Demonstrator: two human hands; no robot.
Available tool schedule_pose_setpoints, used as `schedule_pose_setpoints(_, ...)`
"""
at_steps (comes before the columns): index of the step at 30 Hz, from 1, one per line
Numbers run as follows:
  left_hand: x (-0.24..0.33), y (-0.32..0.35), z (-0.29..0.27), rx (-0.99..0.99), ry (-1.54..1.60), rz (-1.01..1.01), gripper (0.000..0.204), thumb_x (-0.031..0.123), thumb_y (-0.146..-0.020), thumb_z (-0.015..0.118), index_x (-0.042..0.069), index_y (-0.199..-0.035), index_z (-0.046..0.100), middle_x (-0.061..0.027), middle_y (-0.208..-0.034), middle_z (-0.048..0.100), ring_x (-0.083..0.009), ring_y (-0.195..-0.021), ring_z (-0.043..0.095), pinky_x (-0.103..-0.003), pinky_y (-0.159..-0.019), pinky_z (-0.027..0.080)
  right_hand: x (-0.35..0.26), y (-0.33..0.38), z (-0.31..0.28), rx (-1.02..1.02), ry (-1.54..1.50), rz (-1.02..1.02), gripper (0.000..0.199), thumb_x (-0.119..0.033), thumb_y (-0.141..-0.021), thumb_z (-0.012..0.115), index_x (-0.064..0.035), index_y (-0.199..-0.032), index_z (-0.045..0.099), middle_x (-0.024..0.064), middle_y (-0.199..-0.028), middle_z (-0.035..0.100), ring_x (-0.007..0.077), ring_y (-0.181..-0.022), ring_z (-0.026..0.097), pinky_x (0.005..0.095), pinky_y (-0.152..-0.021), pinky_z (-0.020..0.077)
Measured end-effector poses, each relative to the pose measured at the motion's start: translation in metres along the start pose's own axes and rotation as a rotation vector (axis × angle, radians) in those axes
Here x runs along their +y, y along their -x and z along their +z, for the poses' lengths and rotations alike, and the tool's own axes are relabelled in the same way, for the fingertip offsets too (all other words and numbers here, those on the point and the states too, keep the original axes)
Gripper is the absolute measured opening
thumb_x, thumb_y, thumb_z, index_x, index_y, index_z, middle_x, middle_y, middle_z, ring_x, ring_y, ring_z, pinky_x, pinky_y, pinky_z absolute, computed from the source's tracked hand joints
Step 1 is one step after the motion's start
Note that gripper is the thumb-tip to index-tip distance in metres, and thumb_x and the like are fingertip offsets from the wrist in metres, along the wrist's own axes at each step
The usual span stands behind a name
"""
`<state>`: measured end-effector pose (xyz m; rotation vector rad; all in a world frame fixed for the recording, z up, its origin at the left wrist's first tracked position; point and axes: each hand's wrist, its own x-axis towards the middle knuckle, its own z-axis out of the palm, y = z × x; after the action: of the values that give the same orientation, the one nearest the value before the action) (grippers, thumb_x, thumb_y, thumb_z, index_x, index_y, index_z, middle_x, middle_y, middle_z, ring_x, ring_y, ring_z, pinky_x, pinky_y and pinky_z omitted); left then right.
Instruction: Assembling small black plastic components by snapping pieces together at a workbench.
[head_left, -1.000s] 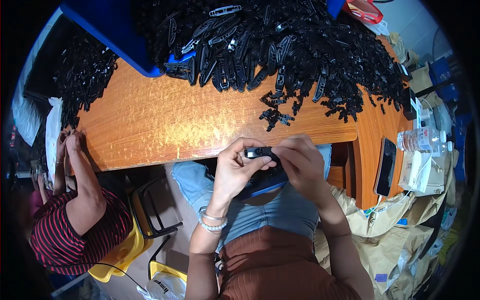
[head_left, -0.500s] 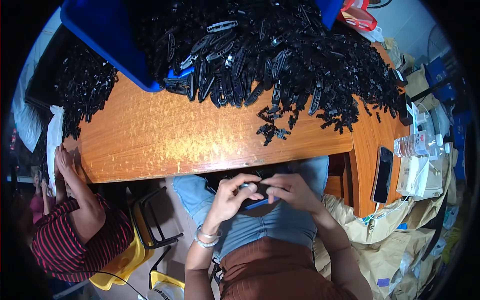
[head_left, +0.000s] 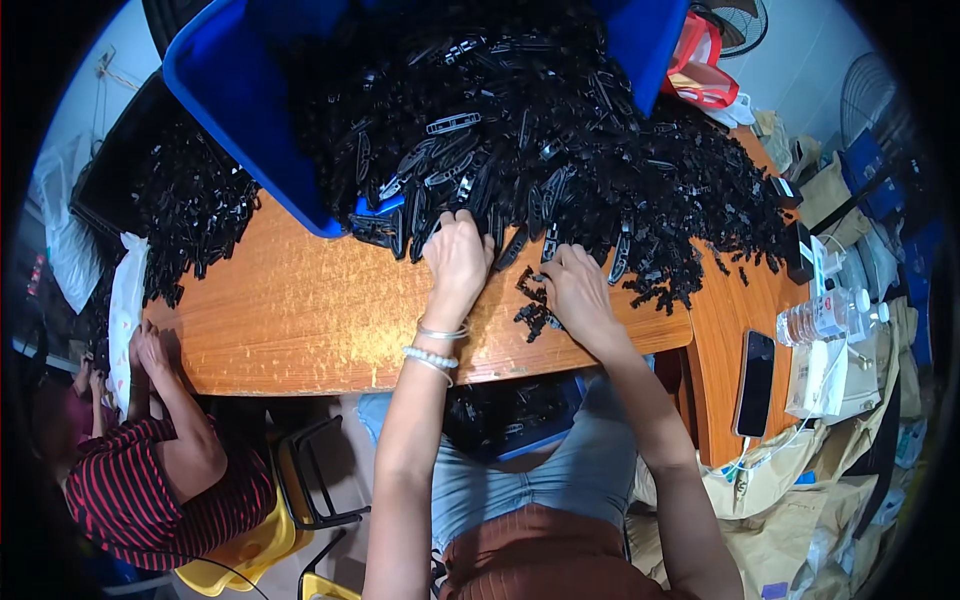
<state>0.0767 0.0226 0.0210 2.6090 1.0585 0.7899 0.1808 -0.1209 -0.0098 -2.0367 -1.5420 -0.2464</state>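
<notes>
Left hand [head_left: 458,255] rests curled, fingers down, on the near fringe of the heap of black plastic clips [head_left: 560,150] at the middle of the bench [head_left: 300,320]. Right hand [head_left: 577,290], fingers bent, touches loose clips just beside it, near the front edge. Whether either hand grips a piece cannot be told. Blue bin [head_left: 240,110] sits at the far edge

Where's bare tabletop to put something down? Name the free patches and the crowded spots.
Free: the wooden table between the blue bin and the near edge, left of the left hand. A narrow strip lies by the phone. Crowded: the pile of black plastic parts ahead of both hands, around the right hand, and the far left corner.
</notes>
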Motion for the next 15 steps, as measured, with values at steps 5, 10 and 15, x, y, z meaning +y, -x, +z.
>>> schedule_pose_setpoints(5,-0.018,0.024,-0.013,0.004,0.117,-0.031,0.021,0.013,-0.071,0.069,-0.002,-0.084,0.060,-0.0196,-0.088,0.056,-0.0380,-0.071,0.059,-0.045,-0.064,0.047,0.002,0.006,-0.006,0.014,-0.062,-0.024,0.009,0.001,-0.074,0.060,0.0018,-0.083,0.059,0.0120,-0.082,0.052,0.0282,-0.083,0.052,0.0380,-0.075,0.0419)
schedule_pose_setpoints(10,-0.020,0.057,-0.023,0.084,0.627,-0.339,0.014,0.006,-0.075,0.069,-0.003,-0.079,0.059,-0.0058,-0.068,0.055,-0.0143,-0.052,0.054,-0.029,-0.046,0.043,-0.003,0.019,-0.016,0.203,-0.271,0.119,0.008,0.003,-0.083,0.056,0.0009,-0.091,0.055,0.0097,-0.084,0.054,0.0209,-0.075,0.055,0.0304,-0.067,0.0442)
schedule_pose_setpoints(15,-0.021,0.095,-0.022,-0.039,1.574,-0.523,0.025,-0.001,-0.083,0.062,0.000,-0.105,0.051,-0.0076,-0.078,0.064,-0.0054,-0.050,0.051,-0.016,-0.042,0.040,-0.049,0.043,-0.008,0.218,-1.065,0.497,0.016,0.008,-0.087,0.050,0.0048,-0.102,0.054,0.0041,-0.086,0.054,0.0058,-0.075,0.054,0.0197,-0.063,0.0425)
